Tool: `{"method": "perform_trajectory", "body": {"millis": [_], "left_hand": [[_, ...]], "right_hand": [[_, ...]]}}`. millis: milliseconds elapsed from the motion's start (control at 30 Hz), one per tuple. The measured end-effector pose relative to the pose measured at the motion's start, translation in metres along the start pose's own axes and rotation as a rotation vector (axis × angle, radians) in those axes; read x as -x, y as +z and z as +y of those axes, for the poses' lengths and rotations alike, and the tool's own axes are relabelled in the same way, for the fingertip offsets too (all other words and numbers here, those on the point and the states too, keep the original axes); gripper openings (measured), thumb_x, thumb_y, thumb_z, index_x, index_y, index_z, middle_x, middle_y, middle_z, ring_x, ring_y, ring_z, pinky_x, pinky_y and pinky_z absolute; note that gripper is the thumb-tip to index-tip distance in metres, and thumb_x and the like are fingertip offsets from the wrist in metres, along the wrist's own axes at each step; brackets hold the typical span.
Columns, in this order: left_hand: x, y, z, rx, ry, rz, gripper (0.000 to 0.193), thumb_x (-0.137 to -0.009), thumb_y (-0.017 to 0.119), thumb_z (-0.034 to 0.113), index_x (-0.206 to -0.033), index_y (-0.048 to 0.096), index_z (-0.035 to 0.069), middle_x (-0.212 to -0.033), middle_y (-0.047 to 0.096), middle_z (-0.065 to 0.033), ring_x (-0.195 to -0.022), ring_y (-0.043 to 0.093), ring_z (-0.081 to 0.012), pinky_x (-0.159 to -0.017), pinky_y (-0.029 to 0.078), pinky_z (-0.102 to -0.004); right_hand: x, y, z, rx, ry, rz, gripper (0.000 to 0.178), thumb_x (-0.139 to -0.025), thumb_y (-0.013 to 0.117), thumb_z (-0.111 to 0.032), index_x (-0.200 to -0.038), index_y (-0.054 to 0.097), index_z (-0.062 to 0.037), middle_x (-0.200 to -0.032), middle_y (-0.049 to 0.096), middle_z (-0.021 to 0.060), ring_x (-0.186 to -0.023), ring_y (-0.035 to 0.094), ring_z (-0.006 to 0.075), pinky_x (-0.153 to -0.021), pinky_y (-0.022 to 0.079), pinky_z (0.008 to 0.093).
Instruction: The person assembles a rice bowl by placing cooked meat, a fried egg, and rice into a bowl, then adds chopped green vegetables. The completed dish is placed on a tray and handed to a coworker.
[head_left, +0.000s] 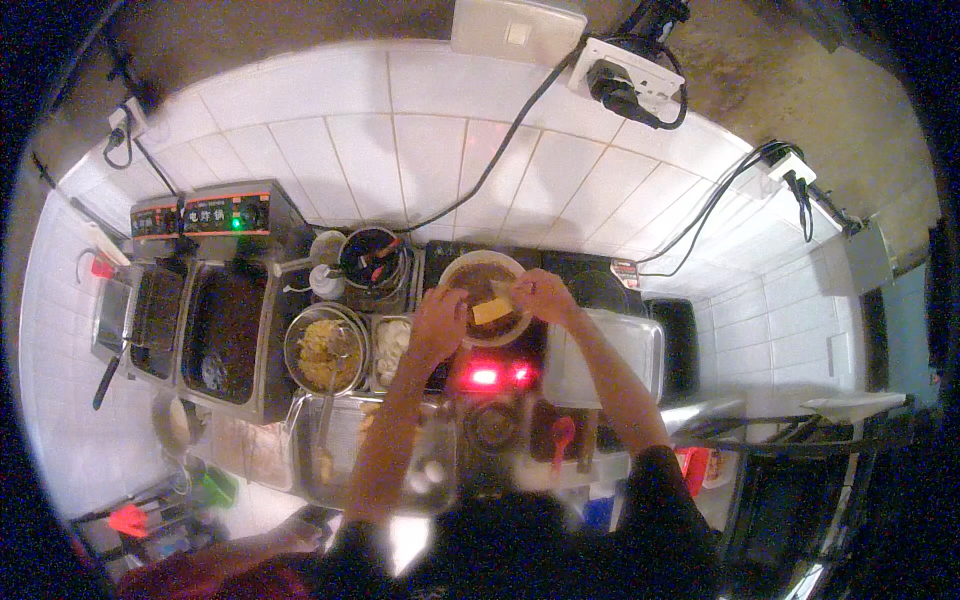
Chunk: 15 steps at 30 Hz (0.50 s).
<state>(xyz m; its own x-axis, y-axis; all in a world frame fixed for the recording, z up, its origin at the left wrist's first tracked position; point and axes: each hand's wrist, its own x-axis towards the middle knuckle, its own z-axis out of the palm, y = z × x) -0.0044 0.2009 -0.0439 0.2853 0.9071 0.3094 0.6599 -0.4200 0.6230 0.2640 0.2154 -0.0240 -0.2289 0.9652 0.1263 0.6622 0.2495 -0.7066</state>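
Note:
A round pale-rimmed pot (453, 268) with brownish contents stands on the cooktop in front of me. Over those contents shows a flat yellow slice (491, 311), which looks like cheese. My left hand (440, 318) is at the pot's left side, its fingers curled in over the rim; what they hold is hidden. At the right side, the fingers of my right hand (543, 294) are pinched together close to the slice. Something thin and pale by those fingertips is too blurred to name. Below the pot, a red display (487, 376) glows.
An electric fryer (235, 330) stands at the left. Near it are a glass bowl of yellow food (325, 352), a container of white pieces (392, 345) and a metal tray (330, 450). A lidded clear box (605, 360) sits right. Another person's arm (260, 545) reaches in lower left.

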Motion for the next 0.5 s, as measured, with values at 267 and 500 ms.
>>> {"method": "perform_trajectory", "body": {"millis": [267, 500], "left_hand": [[0.033, -0.050, 0.048, 0.082, -0.208, 0.075, 0.028, -0.095, 0.066, 0.019, -0.117, 0.068, 0.003, -0.111, 0.067, -0.0219, -0.104, 0.064, -0.0420, -0.094, 0.053, -0.0504], [0.113, -0.018, 0.043, -0.252, -0.295, -0.132, 0.048, -0.091, 0.069, 0.045, -0.118, 0.069, 0.005, -0.111, 0.069, -0.0236, -0.105, 0.067, -0.0423, -0.089, 0.056, -0.0541]], "right_hand": [[0.004, -0.041, 0.027, -0.077, 0.226, 0.050, 0.021, -0.096, 0.070, -0.023, -0.098, 0.079, -0.0037, -0.085, 0.076, 0.0065, -0.076, 0.067, 0.0120, -0.069, 0.055, 0.0308], [0.078, -0.174, 0.054, -0.063, 0.208, 0.441, 0.020, -0.100, 0.070, -0.021, -0.105, 0.076, -0.0027, -0.093, 0.076, 0.0046, -0.084, 0.066, 0.0100, -0.075, 0.054, 0.0290]]}}
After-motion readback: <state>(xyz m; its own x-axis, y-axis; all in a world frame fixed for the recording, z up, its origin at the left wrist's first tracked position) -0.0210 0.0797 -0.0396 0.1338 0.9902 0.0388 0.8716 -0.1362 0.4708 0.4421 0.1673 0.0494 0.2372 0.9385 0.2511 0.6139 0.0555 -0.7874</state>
